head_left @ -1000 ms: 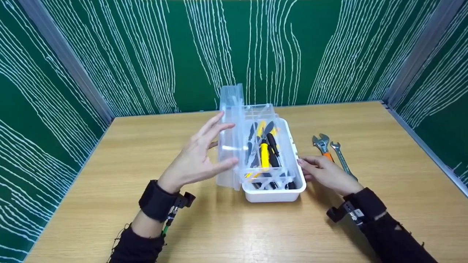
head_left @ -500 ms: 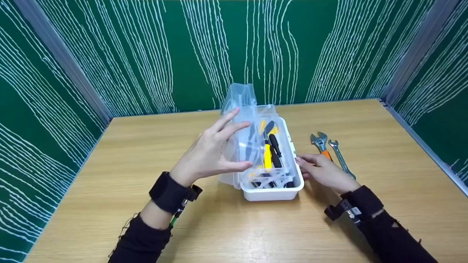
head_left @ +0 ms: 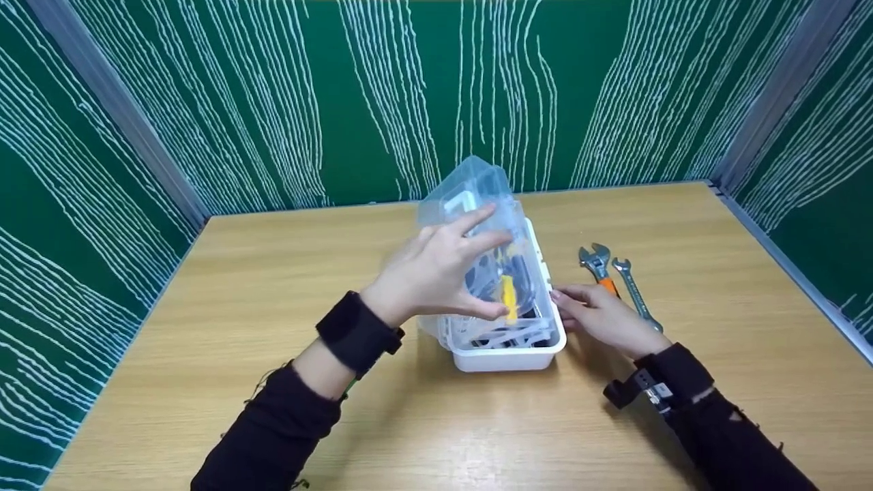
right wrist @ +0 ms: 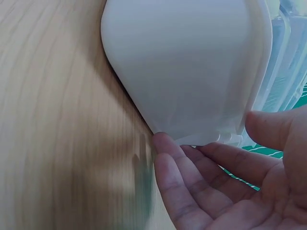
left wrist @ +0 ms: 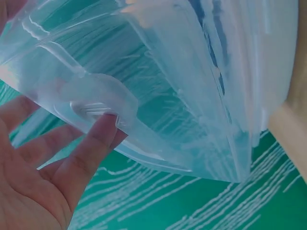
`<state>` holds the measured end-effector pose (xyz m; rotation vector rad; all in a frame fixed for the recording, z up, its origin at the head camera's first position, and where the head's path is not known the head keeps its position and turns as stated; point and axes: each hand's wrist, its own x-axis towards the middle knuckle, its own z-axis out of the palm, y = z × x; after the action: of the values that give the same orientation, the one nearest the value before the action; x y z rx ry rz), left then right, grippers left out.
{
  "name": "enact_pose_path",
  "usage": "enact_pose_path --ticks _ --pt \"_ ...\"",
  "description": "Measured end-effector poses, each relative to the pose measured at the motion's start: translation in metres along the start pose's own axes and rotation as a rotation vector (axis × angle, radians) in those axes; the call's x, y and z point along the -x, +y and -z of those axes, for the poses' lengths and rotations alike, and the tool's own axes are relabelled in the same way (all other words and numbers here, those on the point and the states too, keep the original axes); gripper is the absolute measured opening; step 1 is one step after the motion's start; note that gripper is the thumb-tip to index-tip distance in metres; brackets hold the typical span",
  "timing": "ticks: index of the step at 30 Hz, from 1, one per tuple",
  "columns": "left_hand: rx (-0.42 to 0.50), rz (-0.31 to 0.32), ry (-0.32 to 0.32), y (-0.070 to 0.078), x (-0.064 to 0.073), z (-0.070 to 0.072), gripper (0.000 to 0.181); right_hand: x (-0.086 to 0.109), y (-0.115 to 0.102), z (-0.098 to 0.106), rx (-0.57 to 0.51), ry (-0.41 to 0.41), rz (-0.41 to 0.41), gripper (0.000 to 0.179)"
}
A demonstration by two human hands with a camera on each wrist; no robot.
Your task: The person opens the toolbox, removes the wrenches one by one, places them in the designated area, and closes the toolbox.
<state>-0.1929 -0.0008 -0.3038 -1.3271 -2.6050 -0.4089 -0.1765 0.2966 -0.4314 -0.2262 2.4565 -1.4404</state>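
A white toolbox (head_left: 505,361) stands on the table, its clear plastic lid (head_left: 487,177) tilted partway over from the left. My left hand (head_left: 436,266), thumb and fingers spread, touches the lid; in the left wrist view a fingertip (left wrist: 108,123) meets the lid's edge beside a moulded latch. On the right, my right hand (head_left: 607,317) rests its fingers against the box's side wall, with the thumb at the rim in the right wrist view. Through the lid a yellow handle (head_left: 509,300) shows inside; the other tools are mostly hidden or blurred.
To the right of the box lie an adjustable wrench (head_left: 597,262) with an orange handle and an open-end wrench (head_left: 635,293). The wooden table (head_left: 293,266) is bounded by green panels (head_left: 354,102) with white wavy lines at the back and sides.
My left hand has moved right, and the lid has swung from nearly upright to leaning over the box, covering more of the tools. The right hand has stayed at the box's side.
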Motion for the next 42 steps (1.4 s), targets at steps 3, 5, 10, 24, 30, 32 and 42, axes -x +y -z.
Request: enact_pose_path --ticks 3,5,10,24,30,32,42 --pt "-0.049 0.012 -0.060 0.006 -0.008 -0.002 0.088 0.001 -0.001 0.000 -0.006 -0.001 0.005 0.058" --pt "-0.093 0.008 -0.094 0.011 -0.013 -0.004 0.090 0.001 -0.001 0.001 -0.017 -0.007 0.012 0.057" --pt "-0.224 -0.014 -0.158 0.023 -0.027 -0.009 0.090 0.002 0.000 0.002 -0.023 -0.027 0.021 0.054" --pt "-0.382 -0.018 -0.270 0.041 -0.047 -0.026 0.090 0.000 0.004 0.003 -0.012 -0.020 0.039 0.052" --pt "-0.430 -0.031 -0.290 0.046 -0.052 -0.035 0.092 0.000 0.004 0.003 -0.017 -0.022 0.034 0.054" --pt "-0.444 -0.039 -0.291 0.047 -0.053 -0.038 0.091 0.000 0.004 0.002 -0.025 -0.021 0.025 0.054" --pt "-0.515 -0.059 -0.309 0.054 -0.055 -0.050 0.086 0.002 0.001 0.001 -0.041 -0.019 0.038 0.047"
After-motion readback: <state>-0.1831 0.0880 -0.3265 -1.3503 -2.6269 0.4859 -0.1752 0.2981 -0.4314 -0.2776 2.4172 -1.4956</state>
